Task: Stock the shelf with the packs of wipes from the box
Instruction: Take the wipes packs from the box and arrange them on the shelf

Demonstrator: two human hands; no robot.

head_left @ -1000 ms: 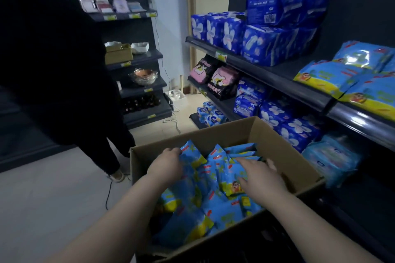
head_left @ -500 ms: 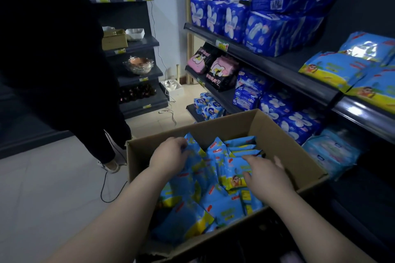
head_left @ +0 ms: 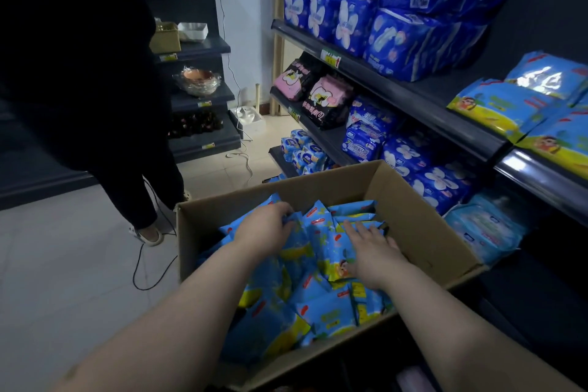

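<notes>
**Reaching into the box for the next packs**

A person in dark clothes (head_left: pixel 79 73) stands at far left, clear of the work. The left hand (head_left: pixel 265 227) curls its fingers down among the upright packs of wipes (head_left: pixel 318 232); I cannot tell whether it has pinched one. The right hand (head_left: pixel 374 253) lies flat on the packs, fingers spread. The hands are apart, both inside the box (head_left: pixel 423 216). The next move probably calls for closing on a pack, lifting it clear and carrying it right to the shelf (head_left: pixel 429 95), beside the matching packs (head_left: pixel 496 108).
</notes>
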